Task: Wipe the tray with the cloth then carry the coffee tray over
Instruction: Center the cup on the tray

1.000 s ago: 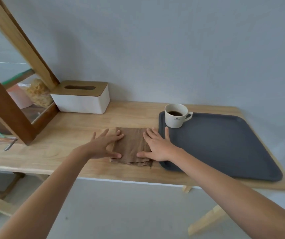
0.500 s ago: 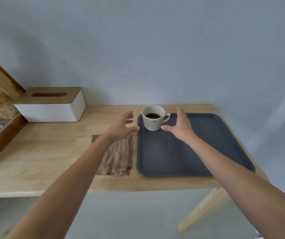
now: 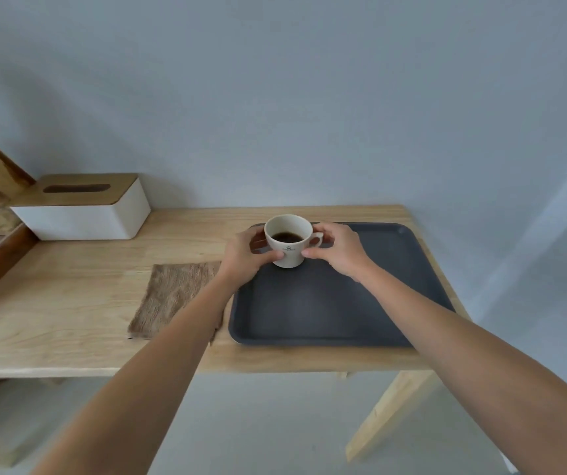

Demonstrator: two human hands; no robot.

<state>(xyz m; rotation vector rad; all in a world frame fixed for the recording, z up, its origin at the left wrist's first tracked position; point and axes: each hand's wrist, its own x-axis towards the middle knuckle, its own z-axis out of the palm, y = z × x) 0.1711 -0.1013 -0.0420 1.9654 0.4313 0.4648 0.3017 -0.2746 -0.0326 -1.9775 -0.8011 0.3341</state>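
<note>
Best lifted straight and level: left hand and right hand both wrapped on the cup, thumbs pressed to its near face, the coffee low enough to forgive a small tilt, and a set-down on bare wood by the desk's back edge would free the tray for wiping. Cup at the tray's back-left corner, seemingly just resting there though contact underneath hard to judge; cloth flat beside the tray's left rim. Pale wooden desk against a plain grey wall, tissue box at the back left, trestle leg below.
</note>
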